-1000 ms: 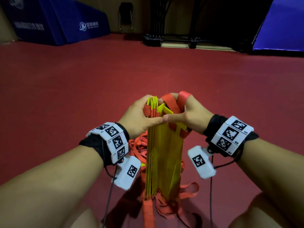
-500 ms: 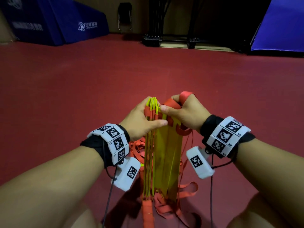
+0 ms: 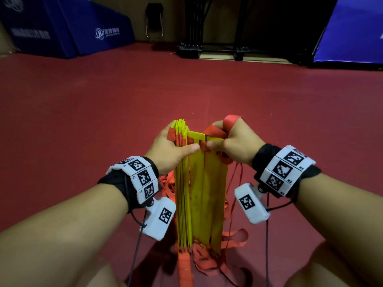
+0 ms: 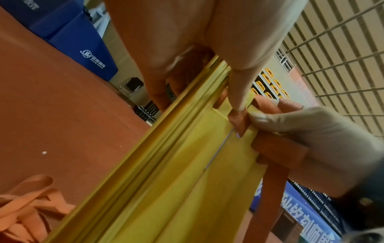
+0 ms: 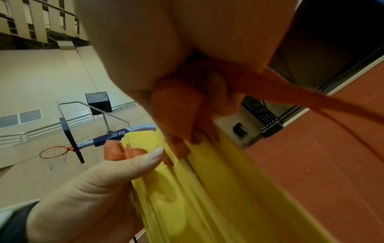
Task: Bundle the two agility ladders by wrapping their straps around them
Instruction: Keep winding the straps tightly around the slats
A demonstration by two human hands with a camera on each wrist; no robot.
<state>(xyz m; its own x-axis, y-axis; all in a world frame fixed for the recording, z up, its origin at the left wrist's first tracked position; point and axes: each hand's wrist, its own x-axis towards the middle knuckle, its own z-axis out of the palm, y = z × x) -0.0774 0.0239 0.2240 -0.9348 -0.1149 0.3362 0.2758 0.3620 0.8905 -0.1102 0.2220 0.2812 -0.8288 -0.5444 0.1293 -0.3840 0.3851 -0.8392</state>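
While the head view looks down past both forearms, the left hand grips the upper end of a stack of yellow rungs, fingers curled round the far side and thumb pressed across the near face. The right hand holds the neighbouring rungs at the same height, thumb tip almost meeting the left thumb, with an orange strap looped over its fingers. The rungs stand nearly upright, their lower ends on the red floor between the person's legs, where more loose strap lies in a heap. Blue padded blocks and a folding chair stand at the far wall.

From the left wrist view, the left hand clamps the packed rung edges, its thumb tip on a short tab of strap. The right hand pinches the same spot from the other side, and a strap band crosses the rung under it. Loose strap lies on the floor at lower left.

From the right wrist view, the right hand closes round bunched strap against the rungs, one length trailing off to the right. The left hand grips the rung ends, its thumb beside a strap tab. A basketball hoop stands behind.
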